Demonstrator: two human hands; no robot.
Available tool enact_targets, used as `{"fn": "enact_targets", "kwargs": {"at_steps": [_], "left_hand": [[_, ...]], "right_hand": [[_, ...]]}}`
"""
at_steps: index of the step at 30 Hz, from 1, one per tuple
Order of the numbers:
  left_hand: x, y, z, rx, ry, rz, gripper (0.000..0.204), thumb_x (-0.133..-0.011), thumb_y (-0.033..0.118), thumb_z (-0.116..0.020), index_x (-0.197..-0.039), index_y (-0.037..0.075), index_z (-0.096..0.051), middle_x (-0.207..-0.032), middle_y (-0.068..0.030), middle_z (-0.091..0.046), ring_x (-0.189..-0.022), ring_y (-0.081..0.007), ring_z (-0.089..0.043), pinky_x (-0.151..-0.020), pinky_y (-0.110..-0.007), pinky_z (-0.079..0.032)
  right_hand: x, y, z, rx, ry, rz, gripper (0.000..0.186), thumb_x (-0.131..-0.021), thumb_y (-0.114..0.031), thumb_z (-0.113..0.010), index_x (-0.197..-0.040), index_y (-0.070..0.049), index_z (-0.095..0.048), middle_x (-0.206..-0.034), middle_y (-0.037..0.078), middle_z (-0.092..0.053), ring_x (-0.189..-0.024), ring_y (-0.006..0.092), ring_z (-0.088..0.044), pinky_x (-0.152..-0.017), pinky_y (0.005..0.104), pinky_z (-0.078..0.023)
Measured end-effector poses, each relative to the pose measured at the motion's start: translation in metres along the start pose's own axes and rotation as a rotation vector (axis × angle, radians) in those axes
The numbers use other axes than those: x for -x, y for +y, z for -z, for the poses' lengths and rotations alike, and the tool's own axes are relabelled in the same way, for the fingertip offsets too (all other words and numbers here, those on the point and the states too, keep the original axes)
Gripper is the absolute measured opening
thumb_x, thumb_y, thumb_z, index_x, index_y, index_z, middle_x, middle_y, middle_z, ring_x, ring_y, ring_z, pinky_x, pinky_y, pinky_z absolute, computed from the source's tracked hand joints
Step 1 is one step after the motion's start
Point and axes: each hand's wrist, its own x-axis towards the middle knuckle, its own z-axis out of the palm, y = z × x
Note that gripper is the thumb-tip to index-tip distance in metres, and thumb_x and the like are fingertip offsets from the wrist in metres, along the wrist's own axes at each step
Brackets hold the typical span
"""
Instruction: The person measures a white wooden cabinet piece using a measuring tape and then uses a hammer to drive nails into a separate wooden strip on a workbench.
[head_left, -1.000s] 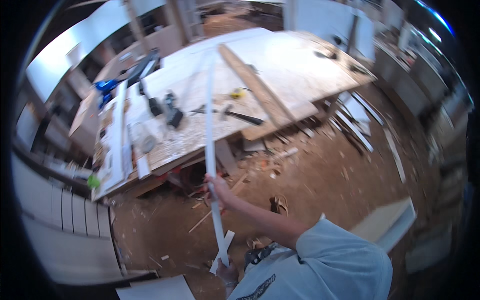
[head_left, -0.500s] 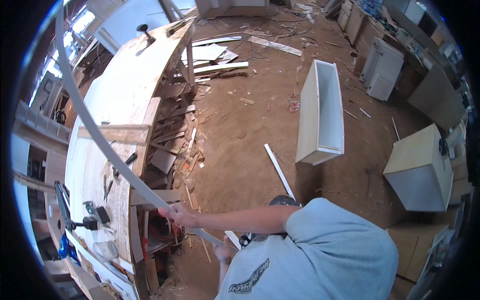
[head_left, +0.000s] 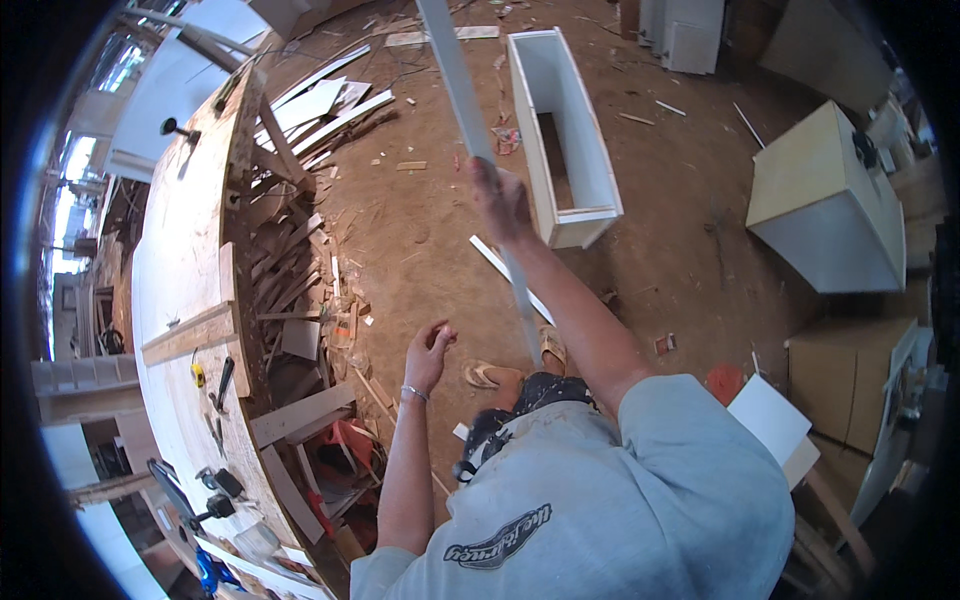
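My right hand (head_left: 502,205) is raised ahead of me and closed around a long, narrow, pale strip (head_left: 455,80). The strip stands steeply, running from the top of the view down past my right forearm toward my feet. My left hand (head_left: 428,360), with a bracelet at the wrist, is in the air to the left of the strip, apart from it. Its thumb is away from the loosely bent fingers, and nothing shows in it. Just beyond my right hand, an open white box carcass (head_left: 588,215) rests on the ground. Another white strip (head_left: 508,275) lies on the ground behind the held one.
A long workbench (head_left: 185,250) on the left carries a yellow tape measure (head_left: 197,375), hand tools and a dark power tool (head_left: 220,490). Wood offcuts (head_left: 290,230) pile along its near side. A pale cabinet box (head_left: 825,200) and a cardboard box (head_left: 845,385) stand at right.
My right hand has swung from the bench side to the right and away, bringing the strip from over the bench to nearly upright. My left hand has come off the strip. The view has shifted.
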Motion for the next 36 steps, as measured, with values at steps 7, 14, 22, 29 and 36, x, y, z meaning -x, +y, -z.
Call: {"fn": "enact_targets", "kwargs": {"at_steps": [7, 14, 22, 29, 36], "left_hand": [[-0.08, 0.15, -0.072, -0.001, -0.309, -0.154, 0.046, -0.102, 0.034, -0.053, -0.131, -0.002, -0.054, -0.111, -0.0132, -0.069, -0.104, -0.0187, -0.066, -0.089, -0.03, -0.051], [-0.185, 0.274, -0.138, 0.129, -0.61, -0.42, 0.05, -0.103, 0.039, -0.05, -0.133, -0.001, -0.054, -0.114, -0.0117, -0.068, -0.108, -0.018, -0.064, -0.094, -0.032, -0.049], [-0.234, 0.343, -0.17, 0.214, -0.849, -0.47, 0.055, -0.103, 0.044, -0.046, -0.135, -0.001, -0.051, -0.121, -0.0127, -0.065, -0.114, -0.0188, -0.061, -0.099, -0.034, -0.047], [-0.277, 0.405, -0.236, 0.747, -1.064, -0.208, 0.084, -0.095, 0.07, -0.038, -0.142, 0.001, -0.042, -0.131, -0.0204, -0.057, -0.121, -0.0299, -0.056, -0.104, -0.044, -0.046], [-0.363, 0.389, -0.296, 0.5, -0.717, -0.048, 0.072, -0.094, 0.064, -0.048, -0.122, -0.002, -0.049, -0.103, -0.0196, -0.064, -0.088, -0.0302, -0.068, -0.087, -0.041, -0.057]], "right_hand": [[0.034, 0.045, 0.136, -0.072, 0.207, -0.115, 0.058, -0.094, -0.06, -0.055, -0.064, -0.011, -0.051, -0.06, -0.006, -0.047, -0.057, 0.0062, -0.044, -0.05, 0.0288, -0.034], [0.001, 0.0, 0.168, 0.071, 0.544, -0.061, 0.058, -0.098, -0.054, -0.053, -0.057, -0.013, -0.047, -0.053, -0.007, -0.042, -0.05, 0.0052, -0.042, -0.046, 0.0263, -0.032], [0.023, -0.062, 0.253, 0.162, 0.689, -0.106, 0.06, -0.094, -0.062, -0.053, -0.059, -0.014, -0.047, -0.049, -0.006, -0.04, -0.039, 0.0053, -0.039, -0.037, 0.0242, -0.026], [0.206, 0.094, 0.167, 0.239, 0.627, -0.392, 0.063, -0.089, -0.069, -0.054, -0.064, -0.011, -0.053, -0.054, -0.003, -0.046, -0.044, 0.0073, -0.045, -0.04, 0.0266, -0.034], [0.309, 0.113, 0.093, 0.539, 0.602, -0.987, 0.053, -0.086, -0.047, -0.067, -0.094, 0.005, -0.068, -0.077, 0.023, -0.067, -0.078, 0.0373, -0.07, -0.067, 0.0463, -0.05]]}}
